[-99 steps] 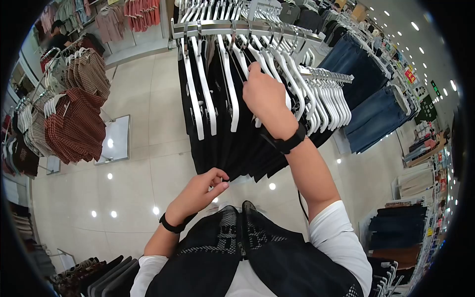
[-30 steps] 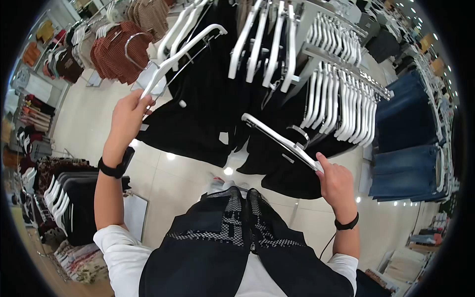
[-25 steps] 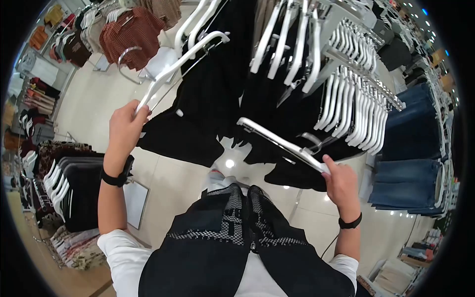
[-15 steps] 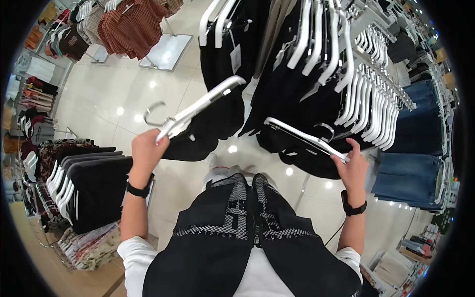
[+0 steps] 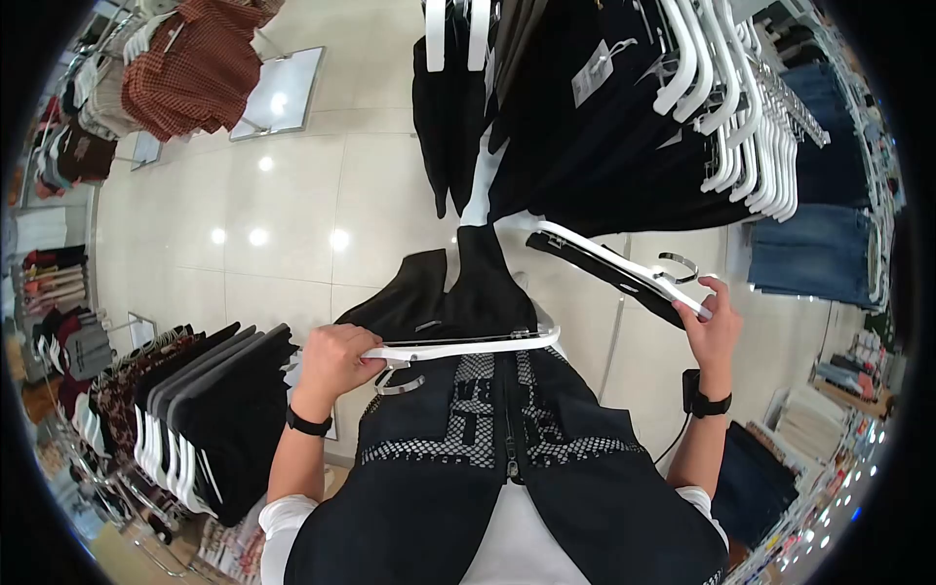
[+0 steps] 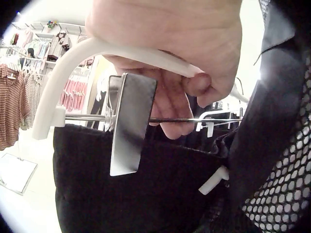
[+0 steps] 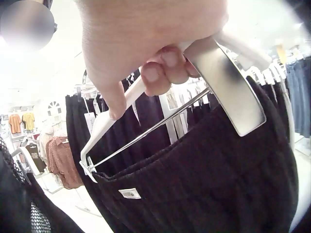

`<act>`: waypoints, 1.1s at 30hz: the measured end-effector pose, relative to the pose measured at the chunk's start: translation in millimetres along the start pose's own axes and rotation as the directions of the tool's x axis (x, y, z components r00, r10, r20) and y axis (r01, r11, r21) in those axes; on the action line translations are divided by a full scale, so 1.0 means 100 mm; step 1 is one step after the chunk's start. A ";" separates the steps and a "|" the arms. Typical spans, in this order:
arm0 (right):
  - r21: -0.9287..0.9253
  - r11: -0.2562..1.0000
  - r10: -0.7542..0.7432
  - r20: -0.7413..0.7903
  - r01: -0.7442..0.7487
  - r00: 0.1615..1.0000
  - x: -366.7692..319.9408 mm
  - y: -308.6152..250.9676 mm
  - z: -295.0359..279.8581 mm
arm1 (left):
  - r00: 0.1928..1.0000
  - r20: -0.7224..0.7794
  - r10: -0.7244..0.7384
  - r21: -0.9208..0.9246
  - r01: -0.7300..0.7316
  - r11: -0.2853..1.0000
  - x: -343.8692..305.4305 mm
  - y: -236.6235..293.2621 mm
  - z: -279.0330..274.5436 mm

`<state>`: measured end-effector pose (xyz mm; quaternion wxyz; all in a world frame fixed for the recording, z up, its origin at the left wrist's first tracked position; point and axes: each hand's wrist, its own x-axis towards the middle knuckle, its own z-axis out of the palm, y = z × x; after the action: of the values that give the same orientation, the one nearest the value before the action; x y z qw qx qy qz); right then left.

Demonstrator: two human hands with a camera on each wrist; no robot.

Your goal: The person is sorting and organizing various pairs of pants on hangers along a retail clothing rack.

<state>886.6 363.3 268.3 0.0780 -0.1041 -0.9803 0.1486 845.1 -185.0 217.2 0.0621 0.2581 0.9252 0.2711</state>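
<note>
My left hand (image 5: 336,366) grips one end of a white clip hanger (image 5: 468,347), level across the front of my vest. Black trousers (image 5: 483,283) hang from it, stretching away from me in the head view. A shiny metal clip (image 6: 132,126) bites their waistband below my fingers in the left wrist view. At the right, my right hand (image 5: 714,327) holds the end of a second white hanger (image 5: 624,261), tilted, with its hook upward. Black trousers (image 7: 194,170) with a small white waist label (image 7: 129,193) hang from this one, held by another metal clip (image 7: 228,87).
Ahead stands a rack of black trousers (image 5: 595,146) on white hangers (image 5: 726,78). Jeans (image 5: 814,249) hang to the right, checked shirts (image 5: 190,73) at far left, and dark garments (image 5: 219,409) close at lower left. Pale tiled floor (image 5: 292,195) lies between.
Earlier, my right hand was among the rack's hangers. Then each hand held a hanger with trousers apart. Now my left hand has brought its hanger down and in against my vest; the view has tipped downward.
</note>
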 end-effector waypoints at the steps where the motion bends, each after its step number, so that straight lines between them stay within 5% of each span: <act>1: 0.016 1.000 0.012 0.003 -0.012 1.000 -0.06 -0.04 0.00 | 1.000 0.010 0.005 -0.004 -0.005 1.000 0.02 -0.08 -0.04; 7: 0.018 0.991 0.136 -0.057 -0.135 0.989 -0.38 -0.31 -0.06 | 0.999 -0.045 0.030 -0.043 -0.032 0.999 0.34 -0.49 -0.39; 13: -0.098 0.986 0.107 -0.228 -0.132 0.968 -0.54 -0.28 -0.06 | 0.951 -0.308 -0.028 0.006 0.031 0.999 0.53 -0.76 -0.68; 21: -0.054 0.989 0.107 -0.356 -0.135 0.928 -0.53 -0.13 -0.04 | 0.897 -0.437 -0.066 0.044 0.094 0.995 0.59 -0.47 -0.67; 33: 0.141 0.989 0.040 -0.064 -0.031 0.997 -0.54 0.75 0.07 | 0.978 -0.135 -0.160 0.077 0.171 0.982 0.40 0.40 -0.16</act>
<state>951.5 419.2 232.3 0.1153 -0.1209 -0.9622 0.2150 824.3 -143.5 253.0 0.0137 0.1647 0.9566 0.2399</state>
